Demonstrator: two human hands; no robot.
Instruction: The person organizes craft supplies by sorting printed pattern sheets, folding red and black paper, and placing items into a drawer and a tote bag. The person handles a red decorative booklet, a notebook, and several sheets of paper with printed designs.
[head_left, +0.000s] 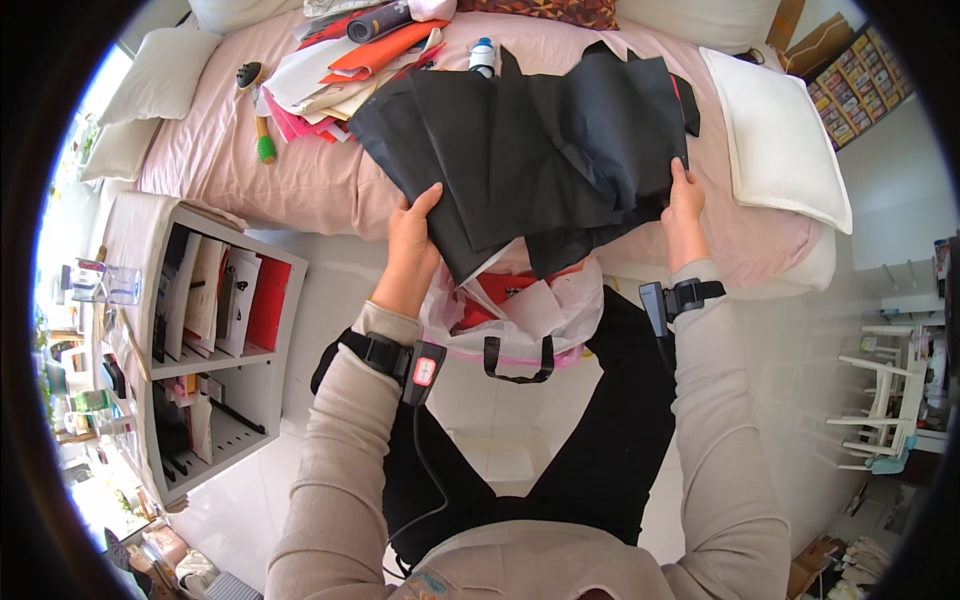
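Note:
Several large black sheets (517, 150), creased and layered, spread between my two hands above the front of the bed. My left hand (417, 232) pinches their lower left edge, thumb on top. On the far side my right hand (684, 201) grips the right edge, its thumb pressed on the black surface. Below the sheets, between my legs, stands a white plastic bag (517, 336) with black handles (519, 375). Inside it lie red and white papers (525, 304), partly hidden by the sheets.
A bed with a pink cover (315, 180) bears a pile of coloured papers (322, 82), a green-tipped brush (264, 142), a blue-capped bottle (482, 56) and a white cushion (772, 139). To the left stands a white shelf unit (289, 322) holding folders. White stools (877, 390) are at right.

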